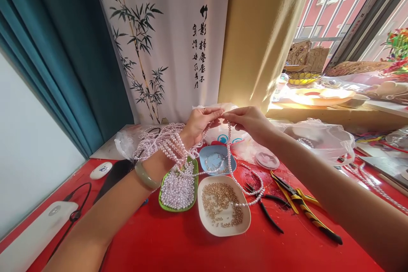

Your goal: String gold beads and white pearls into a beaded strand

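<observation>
My left hand [198, 124] and my right hand [248, 120] meet fingertip to fingertip above the dishes, both with fingers pinched together. From between them a strand of pearl beads [230, 148] hangs down, curving onto the table and back toward the cream dish [204, 221] of small gold beads [219, 199]. What lies right at the fingertips is too small to make out. Several looped pale pink bead strands [174, 146] drape over my left wrist, near a jade bangle [146, 175]. Below it sits a green dish [174, 209] full of loose pearl beads [178, 189].
A blue dish [204, 156] with a few beads stands behind the cream one. Pliers with black handles [270, 216] and yellow-black pliers [306, 210] lie on the right. Plastic bags [318, 136] are behind; a white power bank [44, 233] with a cable lies left.
</observation>
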The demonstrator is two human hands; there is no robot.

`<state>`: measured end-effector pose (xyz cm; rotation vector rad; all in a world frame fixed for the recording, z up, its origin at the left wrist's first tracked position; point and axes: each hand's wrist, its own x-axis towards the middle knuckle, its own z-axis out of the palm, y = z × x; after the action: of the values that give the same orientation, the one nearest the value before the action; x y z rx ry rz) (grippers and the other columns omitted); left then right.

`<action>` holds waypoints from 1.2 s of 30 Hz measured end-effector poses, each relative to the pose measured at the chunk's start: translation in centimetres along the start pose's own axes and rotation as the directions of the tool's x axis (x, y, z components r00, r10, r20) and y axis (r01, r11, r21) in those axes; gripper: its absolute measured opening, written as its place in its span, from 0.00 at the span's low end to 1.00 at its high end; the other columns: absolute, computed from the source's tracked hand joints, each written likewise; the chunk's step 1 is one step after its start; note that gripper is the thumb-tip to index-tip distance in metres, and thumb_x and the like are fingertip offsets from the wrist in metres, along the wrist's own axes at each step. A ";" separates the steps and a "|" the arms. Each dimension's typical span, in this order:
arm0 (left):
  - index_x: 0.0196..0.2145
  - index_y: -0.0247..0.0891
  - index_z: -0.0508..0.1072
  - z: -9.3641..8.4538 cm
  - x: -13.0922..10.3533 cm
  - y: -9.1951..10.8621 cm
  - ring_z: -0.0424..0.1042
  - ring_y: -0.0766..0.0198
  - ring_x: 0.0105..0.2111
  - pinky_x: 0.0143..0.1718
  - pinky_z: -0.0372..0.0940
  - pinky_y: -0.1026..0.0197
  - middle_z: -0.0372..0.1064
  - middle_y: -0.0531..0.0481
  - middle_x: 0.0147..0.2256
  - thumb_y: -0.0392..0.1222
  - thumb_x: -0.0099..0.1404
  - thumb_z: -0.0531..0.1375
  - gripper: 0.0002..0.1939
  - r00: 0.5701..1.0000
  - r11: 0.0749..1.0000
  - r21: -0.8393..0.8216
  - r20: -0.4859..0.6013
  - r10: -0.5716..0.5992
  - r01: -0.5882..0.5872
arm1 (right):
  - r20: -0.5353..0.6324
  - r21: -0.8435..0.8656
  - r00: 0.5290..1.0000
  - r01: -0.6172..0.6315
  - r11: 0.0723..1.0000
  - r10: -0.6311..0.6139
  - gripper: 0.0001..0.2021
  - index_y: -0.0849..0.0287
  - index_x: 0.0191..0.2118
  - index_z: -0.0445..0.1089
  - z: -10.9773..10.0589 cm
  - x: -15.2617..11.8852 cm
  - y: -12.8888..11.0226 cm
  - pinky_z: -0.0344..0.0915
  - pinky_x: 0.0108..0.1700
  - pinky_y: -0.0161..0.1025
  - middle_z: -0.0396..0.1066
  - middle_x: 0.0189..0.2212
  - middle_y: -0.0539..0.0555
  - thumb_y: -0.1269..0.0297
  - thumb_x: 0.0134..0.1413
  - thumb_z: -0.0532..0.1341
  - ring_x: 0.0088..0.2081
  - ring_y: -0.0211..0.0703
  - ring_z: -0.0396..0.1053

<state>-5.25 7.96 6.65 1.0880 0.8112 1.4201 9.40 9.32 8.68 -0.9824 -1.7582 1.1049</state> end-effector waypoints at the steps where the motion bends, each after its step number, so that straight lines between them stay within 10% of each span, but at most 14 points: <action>1: 0.25 0.34 0.75 0.0 0.1 0.0 0.64 0.72 0.23 0.29 0.59 0.65 0.69 0.50 0.24 0.35 0.45 0.64 0.06 1.000 1.000 0.016 0.011 -0.006 0.006 | 0.013 -0.006 1.000 -0.001 1.000 0.001 0.08 0.61 0.24 0.73 -0.1 0.1 0.0 0.54 0.21 0.36 0.67 0.19 0.52 0.61 0.39 0.64 0.20 0.32 0.57; 16: 0.24 0.34 0.63 1.0 0.8 3.6 0.62 0.74 0.19 0.23 0.57 0.67 0.67 0.51 0.22 0.31 0.57 0.54 0.05 0.995 0.996 -0.061 -0.079 0.056 -0.061 | 0.249 0.047 0.963 0.094 0.994 -0.102 0.12 0.61 0.31 0.65 -0.3 -0.6 0.2 0.56 0.27 0.34 0.56 0.21 0.48 0.57 0.53 0.52 0.24 0.32 0.57; 29: 0.19 0.33 0.60 1.5 1.1 6.9 0.43 0.79 0.11 0.12 0.37 0.69 0.50 0.58 0.12 0.25 0.55 0.49 0.11 0.992 0.998 -0.052 -0.123 0.029 -0.036 | 0.104 -0.313 0.949 0.315 0.896 -0.298 0.18 0.60 0.26 0.65 -1.1 0.3 1.3 0.45 0.23 0.34 0.46 0.16 0.44 0.55 0.56 0.45 0.19 0.32 0.46; 36: 0.21 0.32 0.60 -1.0 1.4 11.5 0.44 0.80 0.12 0.13 0.40 0.72 0.49 0.59 0.13 0.21 0.57 0.45 0.14 0.958 0.975 -0.107 -0.236 0.165 -0.194 | 0.046 -0.331 0.980 0.196 0.923 -0.191 0.15 0.60 0.28 0.65 -4.6 -1.1 4.0 0.47 0.23 0.34 0.48 0.16 0.44 0.55 0.53 0.49 0.19 0.32 0.48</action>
<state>-10.19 7.76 17.18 0.9299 0.7820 1.7498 14.70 10.94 5.99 -0.9737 -2.0484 0.7015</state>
